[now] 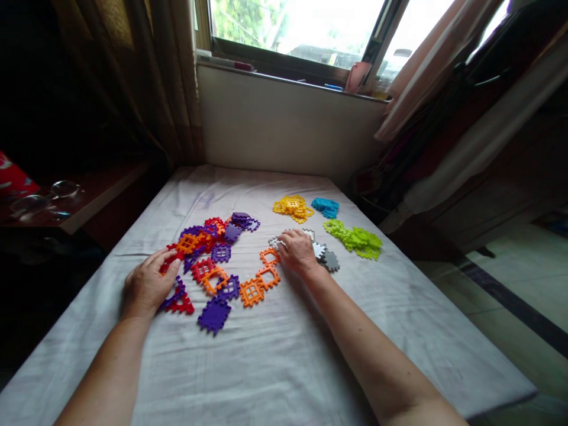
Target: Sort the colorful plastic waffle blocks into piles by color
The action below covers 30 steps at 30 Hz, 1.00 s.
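Observation:
My left hand (149, 285) rests at the left edge of a mixed pile, thumb and fingers apart, with red and orange pieces showing between them. Beside its thumb lie a purple and a red triangular piece (183, 305). Interlocking plastic tiles with toothed edges make up the pile, among them an orange window tile (187, 243) and a red window tile (203, 270). My right hand (298, 249) is over the grey and white tiles (318, 251), fingers curled down; whatever they grip is hidden. Near its thumb sits an orange frame tile (269, 256).
Sorted heaps of yellow tiles (293, 206), blue tiles (326, 207) and lime green tiles (355, 238) lie toward the back right. A solid purple tile (214, 315) is nearest me. A pale cloth (231, 378) covers the surface, below a window.

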### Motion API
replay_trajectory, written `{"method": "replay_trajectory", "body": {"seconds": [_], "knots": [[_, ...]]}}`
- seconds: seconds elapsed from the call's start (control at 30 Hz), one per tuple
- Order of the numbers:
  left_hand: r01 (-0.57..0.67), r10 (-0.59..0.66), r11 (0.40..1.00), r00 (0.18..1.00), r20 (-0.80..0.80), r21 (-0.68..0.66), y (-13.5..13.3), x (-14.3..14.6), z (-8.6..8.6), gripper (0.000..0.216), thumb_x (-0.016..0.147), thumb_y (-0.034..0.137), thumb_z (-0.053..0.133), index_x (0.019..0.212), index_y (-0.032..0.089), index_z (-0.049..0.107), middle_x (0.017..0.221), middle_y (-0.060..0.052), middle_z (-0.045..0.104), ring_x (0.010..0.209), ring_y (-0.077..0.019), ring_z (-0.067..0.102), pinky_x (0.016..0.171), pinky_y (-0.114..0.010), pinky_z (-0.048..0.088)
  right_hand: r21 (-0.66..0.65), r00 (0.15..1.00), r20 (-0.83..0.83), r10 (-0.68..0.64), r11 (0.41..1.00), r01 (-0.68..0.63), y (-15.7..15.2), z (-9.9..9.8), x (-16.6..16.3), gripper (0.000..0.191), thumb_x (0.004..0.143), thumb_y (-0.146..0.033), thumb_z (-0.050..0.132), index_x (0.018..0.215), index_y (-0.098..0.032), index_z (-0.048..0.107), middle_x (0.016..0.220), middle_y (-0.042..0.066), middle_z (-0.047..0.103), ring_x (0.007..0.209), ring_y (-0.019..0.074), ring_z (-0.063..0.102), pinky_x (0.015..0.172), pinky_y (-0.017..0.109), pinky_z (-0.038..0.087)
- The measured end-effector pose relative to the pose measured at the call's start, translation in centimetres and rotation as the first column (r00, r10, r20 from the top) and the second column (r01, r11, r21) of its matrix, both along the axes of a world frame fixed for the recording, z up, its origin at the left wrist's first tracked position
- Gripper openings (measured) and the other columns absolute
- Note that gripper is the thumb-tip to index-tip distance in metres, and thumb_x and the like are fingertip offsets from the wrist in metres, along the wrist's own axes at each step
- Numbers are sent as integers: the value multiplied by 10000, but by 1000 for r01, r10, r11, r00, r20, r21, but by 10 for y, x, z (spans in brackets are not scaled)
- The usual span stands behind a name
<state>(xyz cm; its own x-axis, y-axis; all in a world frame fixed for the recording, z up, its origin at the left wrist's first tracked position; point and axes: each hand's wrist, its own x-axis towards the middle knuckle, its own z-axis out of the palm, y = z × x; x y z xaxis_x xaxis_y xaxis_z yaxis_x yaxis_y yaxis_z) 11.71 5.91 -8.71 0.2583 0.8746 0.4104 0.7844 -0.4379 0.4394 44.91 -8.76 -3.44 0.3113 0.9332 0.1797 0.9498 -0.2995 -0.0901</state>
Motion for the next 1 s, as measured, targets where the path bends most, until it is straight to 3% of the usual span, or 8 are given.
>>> {"method": "replay_trajectory", "body": {"seconds": [0.1, 0.23, 0.33, 0.6, 0.7, 0.8, 0.9, 1.0], "knots": [[2, -2, 1000, 1000, 17, 11, 0, 0, 0, 386, 886, 476, 458, 1048, 249, 725, 1256, -92, 688, 1119, -288, 655, 1015, -438, 496, 7, 999, 4, 47, 999, -47, -2, -5, -8, 353, 980, -394, 454, 1241, -304, 674, 1399, 59, 607, 1314, 260, 467, 1089, 454, 300], [2, -2, 1000, 1000, 15, 20, 2, -1, -2, 365, 881, 487, 464, 1028, 270, 718, 1238, -65, 699, 1116, -268, 662, 1004, -395, 508, -28, 999, 38, -38, 999, 39, -8, -16, 0, 365, 973, -432, 461, 1244, -310, 672, 1457, 83, 555, 1391, 306, 396, 1125, 564, 206], [-9, 9, 999, 1000, 4, 32, 3, -2, -3, 365, 881, 497, 466, 1031, 277, 716, 1238, -62, 701, 1115, -275, 662, 995, -406, 514, -10, 998, 27, -64, 998, 64, -12, -24, 17, 356, 974, -408, 451, 1232, -311, 676, 1445, 77, 569, 1377, 293, 418, 1127, 572, 195], [-9, 9, 1000, 1000, 3, -2, 1, -1, 0, 394, 870, 501, 457, 1037, 260, 719, 1247, -79, 693, 1128, -287, 653, 1012, -425, 503, 100, 995, 24, -94, 991, 91, -30, -20, 46, 353, 957, -406, 502, 1242, -283, 670, 1438, 95, 573, 1353, 272, 443, 1145, 517, 207], [4, -4, 1000, 1000, 19, -5, 1, -1, 1, 397, 864, 496, 462, 1042, 254, 722, 1241, -87, 691, 1135, -300, 644, 1024, -450, 496, 190, 966, 17, -257, 950, 249, -59, -26, 51, 483, 919, -492, 558, 1341, -261, 598, 1493, 131, 503, 1393, 305, 392, 1137, 518, 244], [5, -4, 1000, 1000, 18, -10, 1, 0, 2, 415, 866, 496, 448, 1042, 236, 720, 1243, -100, 687, 1141, -313, 641, 1020, -468, 497, 164, 904, -28, -427, 890, 426, -82, -40, 56, 666, 838, -560, 639, 1406, -229, 531, 1518, 182, 443, 1402, 354, 369, 1092, 528, 322], [-1, 1, 1000, 1000, 14, -4, -1, 1, 3, 408, 864, 491, 451, 1031, 231, 717, 1246, -105, 686, 1140, -316, 643, 1009, -471, 502, 124, 901, -60, -429, 893, 433, -79, -54, 62, 714, 809, -537, 665, 1424, -210, 506, 1507, 196, 434, 1390, 351, 385, 1082, 495, 352], [6, -7, 1000, 1000, 17, 11, -2, 1, 3, 410, 869, 492, 450, 1030, 227, 718, 1281, -109, 672, 1142, -311, 643, 1006, -464, 506, 157, 929, -71, -363, 916, 370, -57, -59, 70, 663, 834, -498, 639, 1419, -214, 507, 1496, 182, 443, 1391, 336, 386, 1093, 481, 346]]}}
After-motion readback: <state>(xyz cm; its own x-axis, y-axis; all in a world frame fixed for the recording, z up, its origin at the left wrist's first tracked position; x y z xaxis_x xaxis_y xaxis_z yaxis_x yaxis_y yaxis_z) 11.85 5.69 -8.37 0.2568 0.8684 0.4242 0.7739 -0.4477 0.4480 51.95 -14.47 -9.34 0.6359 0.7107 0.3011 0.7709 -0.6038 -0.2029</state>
